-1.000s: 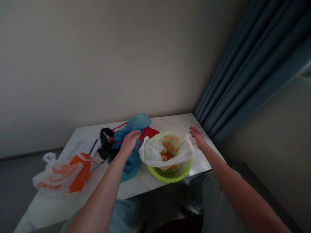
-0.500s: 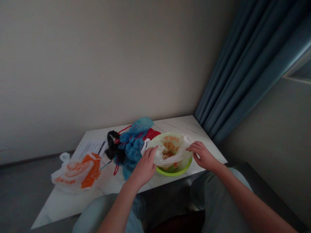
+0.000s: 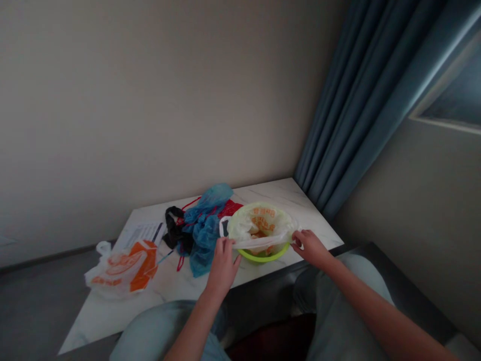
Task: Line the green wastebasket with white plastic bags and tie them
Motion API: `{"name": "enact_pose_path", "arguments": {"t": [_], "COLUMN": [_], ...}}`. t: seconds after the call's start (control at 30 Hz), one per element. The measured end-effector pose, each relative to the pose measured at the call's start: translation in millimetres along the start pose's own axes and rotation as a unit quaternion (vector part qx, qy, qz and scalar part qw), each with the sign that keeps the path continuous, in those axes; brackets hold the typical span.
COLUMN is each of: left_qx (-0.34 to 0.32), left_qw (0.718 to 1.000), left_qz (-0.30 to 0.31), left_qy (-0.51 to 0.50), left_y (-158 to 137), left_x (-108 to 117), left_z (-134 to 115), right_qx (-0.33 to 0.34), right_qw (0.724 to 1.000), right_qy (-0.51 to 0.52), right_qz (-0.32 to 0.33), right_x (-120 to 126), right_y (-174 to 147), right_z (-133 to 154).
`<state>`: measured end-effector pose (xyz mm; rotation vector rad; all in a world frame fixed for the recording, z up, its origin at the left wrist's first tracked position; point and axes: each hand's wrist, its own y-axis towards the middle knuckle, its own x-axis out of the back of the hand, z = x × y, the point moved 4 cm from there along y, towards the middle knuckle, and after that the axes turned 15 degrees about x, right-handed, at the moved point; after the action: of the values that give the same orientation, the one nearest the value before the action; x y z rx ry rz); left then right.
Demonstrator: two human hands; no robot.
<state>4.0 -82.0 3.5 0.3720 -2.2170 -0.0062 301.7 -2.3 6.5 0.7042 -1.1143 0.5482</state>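
Observation:
A light green basket (image 3: 263, 258) stands on the marble-patterned table, lined with a thin white plastic bag (image 3: 280, 225) that has orange print. My left hand (image 3: 224, 263) pinches the bag's near edge at the basket's left side. At the right side, my right hand (image 3: 310, 247) has its fingers closed on the same edge. The edge is stretched taut between both hands across the front of the basket. Through the bag's mouth some orange-brown shapes show, too blurred to name.
Left of the basket lie blue plastic bags (image 3: 206, 238), a black bag (image 3: 173, 228) and something red (image 3: 230, 208). Farther left are a white-and-orange bag (image 3: 126, 268) and a printed sheet (image 3: 139, 234). The table (image 3: 272, 191) stands against the wall, near a blue curtain (image 3: 345, 110).
Both hands have drawn the bag's near edge outward and down toward the basket's front rim. The edge is straighter and tighter now. The camera view has shifted slightly.

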Motion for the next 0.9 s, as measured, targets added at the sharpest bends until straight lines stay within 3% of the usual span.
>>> {"name": "enact_pose_path", "arguments": {"t": [0.37,0.6,0.9], "left_qx": [0.023,0.036,0.020], "left_qw": [1.000,0.999,0.998], "left_qz": [-0.007,0.002,-0.005], "left_qy": [0.009,-0.029,-0.064], "left_y": [-13,-21,-13], "left_x": [-8,-30,-46], "left_z": [19,35,38], "right_qx": [0.062,0.029,-0.019], "right_qw": [0.997,0.986,0.975], "right_qy": [-0.007,-0.040,-0.052], "right_qz": [0.045,0.161,0.216], "right_x": [-17,-42,-54], "right_y": [0,-5,-7], "right_z": [18,25,12]}}
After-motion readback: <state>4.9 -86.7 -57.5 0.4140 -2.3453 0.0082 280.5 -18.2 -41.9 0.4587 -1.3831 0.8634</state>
